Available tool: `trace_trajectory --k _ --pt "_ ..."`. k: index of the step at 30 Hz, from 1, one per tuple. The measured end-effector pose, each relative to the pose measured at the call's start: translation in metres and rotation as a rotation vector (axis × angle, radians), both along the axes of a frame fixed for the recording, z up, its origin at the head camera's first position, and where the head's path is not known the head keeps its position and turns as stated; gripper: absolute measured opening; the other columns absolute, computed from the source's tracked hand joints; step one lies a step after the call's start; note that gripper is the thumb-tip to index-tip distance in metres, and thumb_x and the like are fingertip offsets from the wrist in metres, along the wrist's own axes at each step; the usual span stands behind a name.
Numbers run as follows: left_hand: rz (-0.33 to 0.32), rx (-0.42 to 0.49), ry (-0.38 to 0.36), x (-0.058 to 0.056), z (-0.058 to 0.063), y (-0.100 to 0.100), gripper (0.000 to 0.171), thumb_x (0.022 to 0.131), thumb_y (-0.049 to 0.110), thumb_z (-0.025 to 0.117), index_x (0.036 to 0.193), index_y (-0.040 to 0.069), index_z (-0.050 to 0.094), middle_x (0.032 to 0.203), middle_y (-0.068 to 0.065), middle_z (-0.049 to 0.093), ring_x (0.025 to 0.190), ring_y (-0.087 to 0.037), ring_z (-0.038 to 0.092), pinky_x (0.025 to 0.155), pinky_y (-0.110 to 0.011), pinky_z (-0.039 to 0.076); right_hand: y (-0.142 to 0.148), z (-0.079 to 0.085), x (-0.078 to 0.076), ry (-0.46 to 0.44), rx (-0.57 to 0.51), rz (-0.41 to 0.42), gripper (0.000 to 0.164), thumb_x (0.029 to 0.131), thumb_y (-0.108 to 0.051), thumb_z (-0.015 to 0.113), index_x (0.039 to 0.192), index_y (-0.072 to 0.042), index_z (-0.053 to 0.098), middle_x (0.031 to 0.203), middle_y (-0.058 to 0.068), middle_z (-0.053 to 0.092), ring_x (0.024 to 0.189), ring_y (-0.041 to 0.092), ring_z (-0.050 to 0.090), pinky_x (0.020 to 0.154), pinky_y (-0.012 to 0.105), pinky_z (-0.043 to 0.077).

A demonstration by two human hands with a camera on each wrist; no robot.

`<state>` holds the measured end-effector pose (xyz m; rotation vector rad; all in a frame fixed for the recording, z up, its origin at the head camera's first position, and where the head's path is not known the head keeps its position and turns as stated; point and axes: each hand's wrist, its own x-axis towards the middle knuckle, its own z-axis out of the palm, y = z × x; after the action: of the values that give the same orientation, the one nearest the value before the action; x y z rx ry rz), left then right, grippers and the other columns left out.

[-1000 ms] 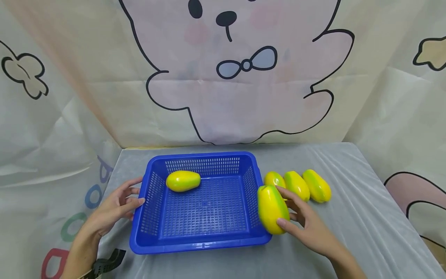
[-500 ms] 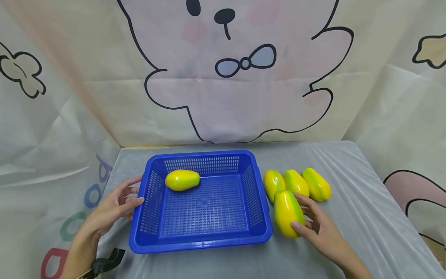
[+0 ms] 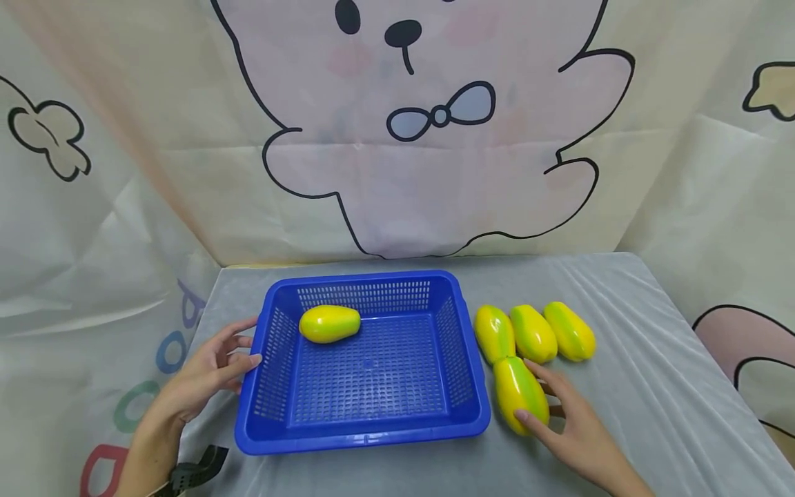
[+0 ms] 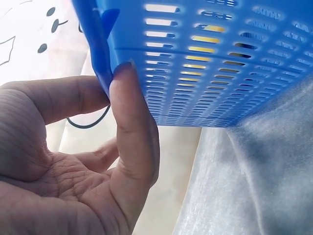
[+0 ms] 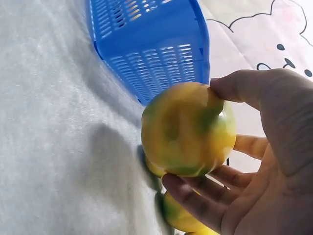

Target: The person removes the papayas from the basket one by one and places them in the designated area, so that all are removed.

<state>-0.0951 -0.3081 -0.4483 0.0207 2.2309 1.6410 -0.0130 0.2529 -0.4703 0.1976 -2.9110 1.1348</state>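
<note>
A blue plastic basket with slotted walls rests on the cloth, one yellow-green papaya lying inside near its back left. My left hand pinches the basket's left rim between thumb and fingers, as the left wrist view shows up close. With thumb and fingertips my right hand grips another papaya just right of the basket. In the right wrist view that papaya is seen end-on, the basket's wall behind it. Its far tip meets the nearest of several loose papayas in the head view.
Two more papayas, a middle one and a rightmost one, lie side by side right of the basket. A grey cloth covers the table. Printed curtains hang at the back and both sides. A dark strap is on my left wrist.
My right hand has moved the papaya from over the basket's right rim, rightward and toward me, lower beside the basket. The left hand and basket stay in place.
</note>
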Motion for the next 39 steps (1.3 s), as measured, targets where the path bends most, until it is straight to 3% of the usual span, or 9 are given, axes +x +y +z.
trace_trajectory --k 4,13,19,25,29,35,39 --pt "0.003 0.005 0.002 0.000 -0.001 0.001 0.079 0.104 0.017 0.066 0.167 0.007 0.020 0.134 -0.027 0.055 0.089 -0.018 0.073 0.067 -0.040 0.065 0.001 -0.006 0.001 0.049 0.024 0.015 0.069 0.094 -0.029 0.082 0.155 -0.021 0.051 0.140 0.006 0.063 0.110 -0.007 0.054 0.074 0.024 0.059" --pt "0.010 0.000 -0.012 0.001 -0.002 0.001 0.080 0.104 0.019 0.066 0.167 0.008 0.019 0.138 -0.030 0.053 0.090 -0.018 0.074 0.068 -0.040 0.066 -0.002 -0.015 0.007 0.079 0.101 -0.023 0.071 0.090 -0.034 0.086 0.152 -0.017 0.055 0.132 0.002 0.065 0.109 -0.004 0.055 0.079 0.024 0.061" --pt "0.009 -0.007 0.002 0.004 -0.002 0.000 0.079 0.104 0.017 0.065 0.167 0.006 0.019 0.134 -0.029 0.056 0.087 -0.018 0.074 0.066 -0.040 0.065 -0.003 -0.016 0.011 0.008 0.149 -0.061 0.071 0.091 -0.041 0.084 0.152 -0.019 0.055 0.129 0.004 0.065 0.107 0.009 0.061 0.081 0.028 0.059" --pt "-0.007 0.014 0.016 0.004 -0.002 -0.001 0.077 0.105 0.017 0.064 0.167 0.006 0.019 0.127 -0.017 0.060 0.087 -0.020 0.074 0.066 -0.040 0.065 -0.005 -0.018 0.008 -0.022 0.185 -0.096 0.073 0.091 -0.041 0.083 0.154 -0.016 0.054 0.130 0.010 0.063 0.109 0.021 0.063 0.082 0.034 0.056" --pt "-0.001 -0.004 0.010 0.007 -0.001 -0.004 0.077 0.105 0.016 0.063 0.167 0.006 0.018 0.124 -0.010 0.062 0.087 -0.019 0.074 0.066 -0.039 0.065 -0.006 -0.020 0.007 -0.066 0.173 -0.113 0.075 0.094 -0.045 0.080 0.155 -0.011 0.051 0.136 0.015 0.062 0.117 0.027 0.063 0.087 0.040 0.058" --pt "-0.006 -0.014 0.013 0.004 0.000 -0.003 0.076 0.106 0.017 0.063 0.167 0.007 0.019 0.126 -0.010 0.061 0.088 -0.019 0.074 0.067 -0.039 0.065 -0.006 -0.019 0.009 -0.121 0.138 -0.143 0.078 0.097 -0.047 0.075 0.157 -0.005 0.046 0.147 0.024 0.059 0.126 0.038 0.063 0.092 0.051 0.059" --pt "-0.014 -0.006 0.013 0.001 0.000 0.000 0.077 0.106 0.017 0.063 0.167 0.007 0.018 0.126 -0.011 0.060 0.088 -0.019 0.073 0.067 -0.039 0.065 -0.004 -0.016 0.009 -0.109 0.152 -0.148 0.076 0.098 -0.046 0.074 0.156 -0.006 0.047 0.148 0.024 0.059 0.126 0.038 0.064 0.088 0.046 0.060"
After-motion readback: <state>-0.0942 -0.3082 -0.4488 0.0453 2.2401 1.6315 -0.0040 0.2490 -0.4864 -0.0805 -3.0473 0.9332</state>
